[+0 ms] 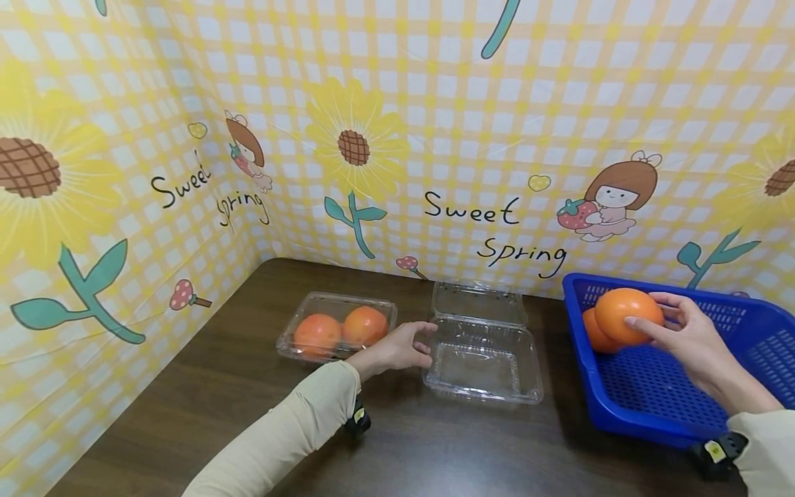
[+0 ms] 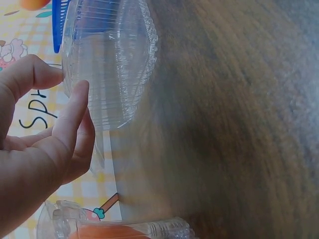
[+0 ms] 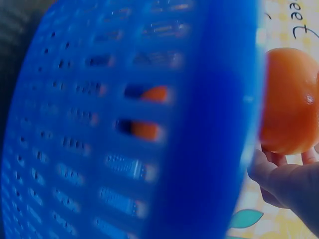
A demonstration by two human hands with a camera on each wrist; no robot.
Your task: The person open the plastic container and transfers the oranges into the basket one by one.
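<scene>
One clear box (image 1: 332, 304) filled, a second box (image 1: 478, 369) bare, an orange (image 1: 626, 316) in the grip: from my distant seat, I judge the step in hand to be fetching fruit for the second box. The next move would call for a secure hold and a lift clear of the blue basket (image 1: 658, 386), then a carry leftward toward the other hand's fingers.

Farthest left, beyond the wrist side of my left hand (image 1: 394, 348), the filled box shows two oranges (image 1: 341, 331) under what looks like a lowered lid. The left fingers are parted and loosely bent at the second box's near-left edge; whether they touch it, I cannot tell. Just right of those fingertips lies that box, nothing inside, its lid (image 1: 478, 304) folded back on the dark surface (image 1: 397, 449).

At right, my right hand (image 1: 692, 338) has thumb and fingers clamped on the orange, above the basket's left end. Beside and partly behind the held fruit, another orange (image 1: 597, 336) sits in the basket's corner, left of those fingers.
</scene>
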